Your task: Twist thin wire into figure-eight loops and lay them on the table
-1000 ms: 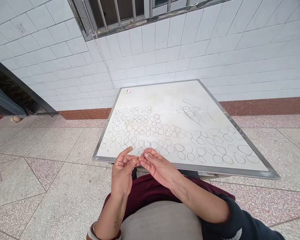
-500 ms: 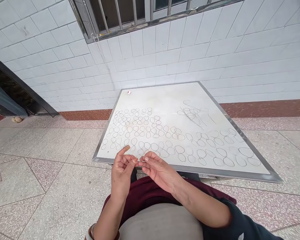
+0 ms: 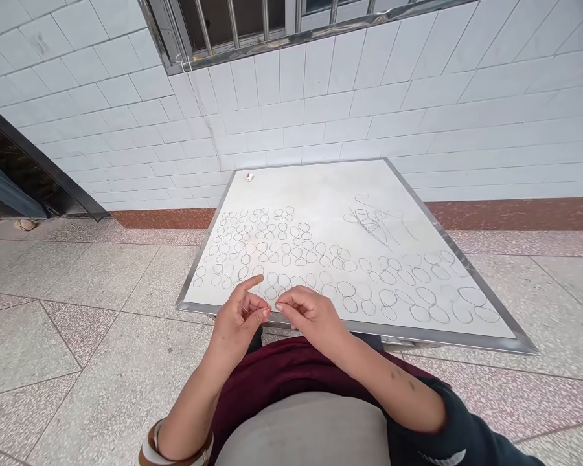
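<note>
- Thin dark wire-like loops, mostly in touching pairs, lie in rows across the flat white tabletop with a grey metal edge; closest ones sit just beyond both hands, partly hidden behind the fingers.
- Loops look smaller at the left end, larger toward the right; one row ends near the right corner, well apart from the hands.
- Loose tangle of thin dark strands lies farther back, right of centre, beyond the right hand and clear of it.
- Left hand: over the near table edge, partly curled; index finger stretched out toward the table, thumb and another fingertip very near or meeting, can't tell which. Orange-red spot at the tips; any held strand too small to make out.
- Right hand: just beside the left, fingers bent, thumb and index tips close together in a pinch-like pose; contact and any hold unclear.
- Narrow gap between the two hands' fingertips; hands not touching.
- Small white-and-red object by the far left corner of the table.
- Maroon cloth and grey garment below the hands; white tiled wall behind the table.
</note>
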A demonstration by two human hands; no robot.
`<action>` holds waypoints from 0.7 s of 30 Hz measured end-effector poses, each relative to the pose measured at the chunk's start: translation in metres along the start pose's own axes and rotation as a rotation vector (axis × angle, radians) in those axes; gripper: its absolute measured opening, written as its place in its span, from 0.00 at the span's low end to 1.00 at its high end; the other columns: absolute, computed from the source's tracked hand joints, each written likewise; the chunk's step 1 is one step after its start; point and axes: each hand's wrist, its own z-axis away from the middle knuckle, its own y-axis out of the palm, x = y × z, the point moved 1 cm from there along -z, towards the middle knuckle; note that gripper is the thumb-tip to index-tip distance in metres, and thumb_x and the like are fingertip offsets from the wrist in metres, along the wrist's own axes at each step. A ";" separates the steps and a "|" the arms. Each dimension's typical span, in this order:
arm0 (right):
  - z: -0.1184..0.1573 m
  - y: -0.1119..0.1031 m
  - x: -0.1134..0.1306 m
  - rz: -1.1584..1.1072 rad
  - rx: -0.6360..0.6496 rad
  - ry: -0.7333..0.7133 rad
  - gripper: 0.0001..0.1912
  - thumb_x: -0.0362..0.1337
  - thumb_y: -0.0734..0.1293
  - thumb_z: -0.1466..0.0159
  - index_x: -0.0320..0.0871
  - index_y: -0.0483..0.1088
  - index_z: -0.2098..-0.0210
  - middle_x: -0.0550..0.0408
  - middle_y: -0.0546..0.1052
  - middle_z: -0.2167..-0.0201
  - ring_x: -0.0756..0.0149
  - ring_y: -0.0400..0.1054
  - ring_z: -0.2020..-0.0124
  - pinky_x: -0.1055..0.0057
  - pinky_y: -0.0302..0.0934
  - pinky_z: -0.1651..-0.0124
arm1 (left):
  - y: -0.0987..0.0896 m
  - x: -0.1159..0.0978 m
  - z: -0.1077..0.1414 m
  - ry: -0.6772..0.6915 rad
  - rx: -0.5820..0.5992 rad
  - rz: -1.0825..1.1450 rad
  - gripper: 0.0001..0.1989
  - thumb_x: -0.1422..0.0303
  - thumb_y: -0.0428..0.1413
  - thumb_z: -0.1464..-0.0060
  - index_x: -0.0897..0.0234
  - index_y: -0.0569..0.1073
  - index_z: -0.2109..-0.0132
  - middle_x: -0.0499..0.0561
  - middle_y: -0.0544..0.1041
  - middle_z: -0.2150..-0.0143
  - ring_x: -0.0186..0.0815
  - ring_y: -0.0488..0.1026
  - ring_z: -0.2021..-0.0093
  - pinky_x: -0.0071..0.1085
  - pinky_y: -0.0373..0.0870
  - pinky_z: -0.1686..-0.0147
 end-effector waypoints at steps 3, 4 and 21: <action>0.005 0.003 0.001 0.042 -0.012 -0.009 0.07 0.35 0.63 0.34 0.46 0.72 0.68 0.57 0.71 0.73 0.67 0.65 0.71 0.69 0.60 0.66 | 0.000 0.004 0.000 0.015 -0.009 -0.090 0.26 0.70 0.54 0.43 0.58 0.60 0.38 0.45 0.70 0.69 0.32 0.67 0.68 0.32 0.64 0.62; 0.005 0.003 0.001 0.064 -0.012 -0.018 0.08 0.34 0.62 0.34 0.46 0.71 0.68 0.57 0.71 0.73 0.67 0.65 0.70 0.69 0.60 0.66 | 0.000 0.007 -0.001 0.018 -0.006 -0.115 0.26 0.70 0.54 0.43 0.57 0.60 0.38 0.45 0.70 0.69 0.32 0.66 0.68 0.32 0.64 0.62; 0.000 -0.005 -0.009 -0.060 0.215 0.001 0.05 0.34 0.63 0.36 0.46 0.70 0.61 0.60 0.69 0.71 0.73 0.56 0.75 0.74 0.53 0.71 | -0.006 0.002 -0.015 -0.012 0.249 -0.207 0.34 0.74 0.52 0.45 0.57 0.51 0.33 0.43 0.69 0.70 0.32 0.67 0.68 0.33 0.65 0.61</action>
